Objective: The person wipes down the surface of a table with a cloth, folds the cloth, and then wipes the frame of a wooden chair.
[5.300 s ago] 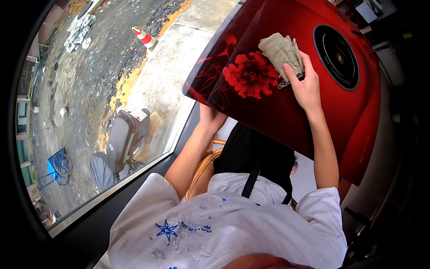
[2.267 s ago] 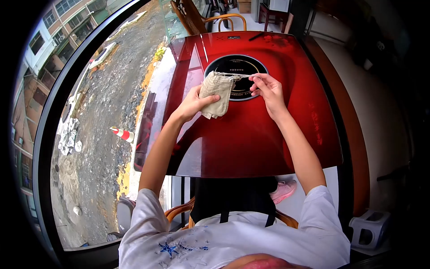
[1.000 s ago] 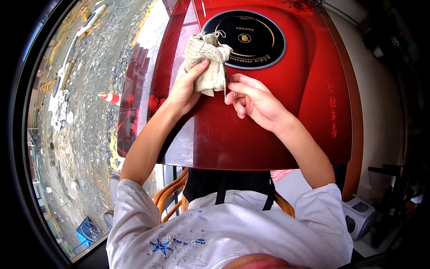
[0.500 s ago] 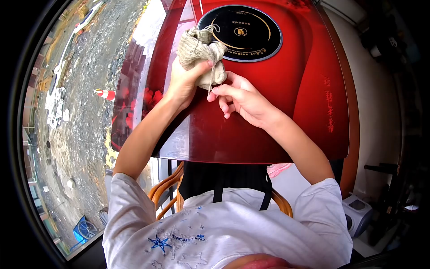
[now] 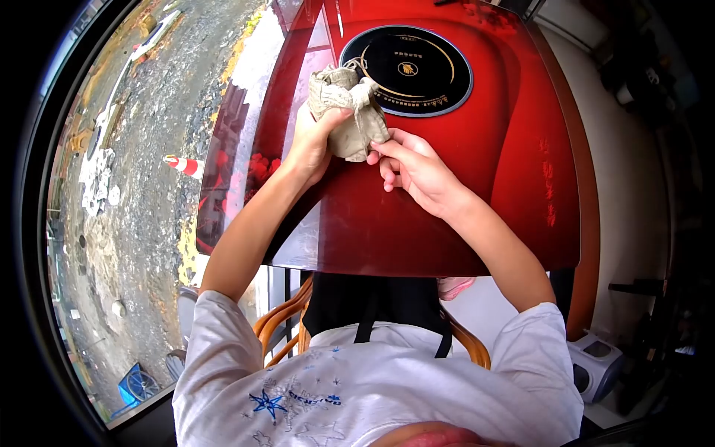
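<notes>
Now holds in the left hand (image 5: 311, 145) the beige cloth bundle (image 5: 353, 134) held by the right in the earliest frame. Wraps the left fingers around its left side, mostly hidden behind the cloth, with the thumb pressed across the front. Pinches its lower right corner between thumb and forefinger of the right hand (image 5: 418, 170), nearly closed, with the other fingers loosely curled below. Shows a cord (image 5: 357, 65) looping out on top, above the left thumb. Beneath both hands, the red table (image 5: 447, 231). Just ahead, slightly right of the bundle: round black plate (image 5: 413, 68), gold ring and lettering. Near the left wrist, on its left: red flower print (image 5: 255, 171). Farther left, past the glass: red-and-white cone (image 5: 184, 165). Back from the hands, toward the body: wooden chair (image 5: 277, 320). Well behind the right hand, rightward: grey-and-white stool (image 5: 596, 363).
</notes>
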Action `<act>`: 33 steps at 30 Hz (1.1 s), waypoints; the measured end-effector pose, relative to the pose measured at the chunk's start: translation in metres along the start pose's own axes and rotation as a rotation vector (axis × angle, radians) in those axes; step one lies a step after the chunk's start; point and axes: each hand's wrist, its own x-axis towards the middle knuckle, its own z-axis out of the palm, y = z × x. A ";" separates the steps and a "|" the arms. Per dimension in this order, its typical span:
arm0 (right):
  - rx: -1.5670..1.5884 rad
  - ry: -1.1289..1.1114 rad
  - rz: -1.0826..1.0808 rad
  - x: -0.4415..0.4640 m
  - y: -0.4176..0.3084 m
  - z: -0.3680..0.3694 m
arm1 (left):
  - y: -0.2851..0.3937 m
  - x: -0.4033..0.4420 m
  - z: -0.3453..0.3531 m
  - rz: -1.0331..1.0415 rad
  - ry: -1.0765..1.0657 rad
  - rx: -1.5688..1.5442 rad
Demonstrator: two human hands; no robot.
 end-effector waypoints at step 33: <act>0.157 0.010 -0.037 -0.001 -0.017 -0.016 | -0.001 0.001 -0.002 -0.185 -0.150 -0.354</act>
